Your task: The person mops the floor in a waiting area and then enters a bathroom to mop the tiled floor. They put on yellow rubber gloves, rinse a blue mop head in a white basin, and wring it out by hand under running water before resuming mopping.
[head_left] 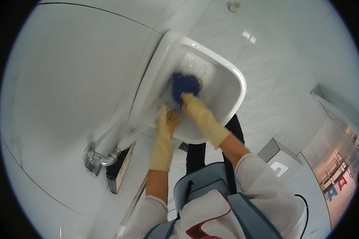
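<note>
A white ceramic mop sink stands against the tiled wall before me. Both my hands wear yellow rubber gloves. My right hand is closed on the near edge of a dark blue cloth that lies in the basin, blurred by motion. Just left of it, my left hand is over the sink's near left part, with thumb and fingers apart; whether it touches anything is hidden by spray. Water gushes from a chrome wall tap at the lower left and streams into the sink.
Below the tap is a dark box-like object with a light edge. A pole leans at my left side. A floor drain lies under the sink's near rim. To the right stands a grey paper holder or bin.
</note>
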A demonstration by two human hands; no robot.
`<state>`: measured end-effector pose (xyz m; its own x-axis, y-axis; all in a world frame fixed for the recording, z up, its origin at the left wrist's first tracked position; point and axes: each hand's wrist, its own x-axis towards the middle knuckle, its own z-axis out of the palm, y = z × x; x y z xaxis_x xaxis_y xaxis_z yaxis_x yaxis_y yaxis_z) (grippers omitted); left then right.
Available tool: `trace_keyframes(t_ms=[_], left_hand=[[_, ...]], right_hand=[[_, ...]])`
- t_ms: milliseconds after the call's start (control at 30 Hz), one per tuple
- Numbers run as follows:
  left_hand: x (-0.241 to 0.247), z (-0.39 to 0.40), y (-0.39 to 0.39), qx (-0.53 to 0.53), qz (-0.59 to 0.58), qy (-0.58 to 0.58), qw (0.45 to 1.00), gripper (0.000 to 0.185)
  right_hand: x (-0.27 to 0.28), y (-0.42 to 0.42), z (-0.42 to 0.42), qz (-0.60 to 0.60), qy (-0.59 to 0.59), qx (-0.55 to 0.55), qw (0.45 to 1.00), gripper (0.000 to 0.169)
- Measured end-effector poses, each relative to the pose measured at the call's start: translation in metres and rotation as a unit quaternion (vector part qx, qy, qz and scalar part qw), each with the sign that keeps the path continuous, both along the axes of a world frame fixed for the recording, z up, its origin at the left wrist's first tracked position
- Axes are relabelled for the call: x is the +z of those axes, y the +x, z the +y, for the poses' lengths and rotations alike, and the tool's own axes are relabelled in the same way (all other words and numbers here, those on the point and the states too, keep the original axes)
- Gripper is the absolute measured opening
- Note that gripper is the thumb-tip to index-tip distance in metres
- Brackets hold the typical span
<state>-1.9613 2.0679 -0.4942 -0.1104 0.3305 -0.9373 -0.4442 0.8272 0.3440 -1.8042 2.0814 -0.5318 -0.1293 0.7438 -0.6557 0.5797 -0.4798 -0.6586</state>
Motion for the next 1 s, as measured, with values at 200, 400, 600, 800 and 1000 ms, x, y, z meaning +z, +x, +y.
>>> trace_keyframes(t_ms=[200,400,600,800,1000], left_hand=[[0.003,0.019,-0.018,0.036,-0.226,-0.009,0.974,0.050],[0.019,-0.003,-0.007,-0.387,0.107,0.225,0.888,0.050],[0.058,0.002,0.020,-0.237,0.226,0.054,0.943,0.043],[0.085,0.008,0.006,-0.478,0.279,0.257,0.792,0.039],[0.126,-0.025,-0.026,-0.219,0.361,0.057,0.905,0.058]], right_hand=[[0.114,-0.040,-0.037,0.116,0.110,0.206,0.965,0.036],[0.074,-0.028,-0.007,0.054,0.132,-0.058,0.988,0.027],[0.049,0.060,-0.016,-0.005,0.102,0.096,0.990,0.059],[0.104,0.036,0.006,0.200,0.109,0.104,0.968,0.074],[0.114,-0.013,0.008,0.164,-0.087,-0.179,0.966,0.058]])
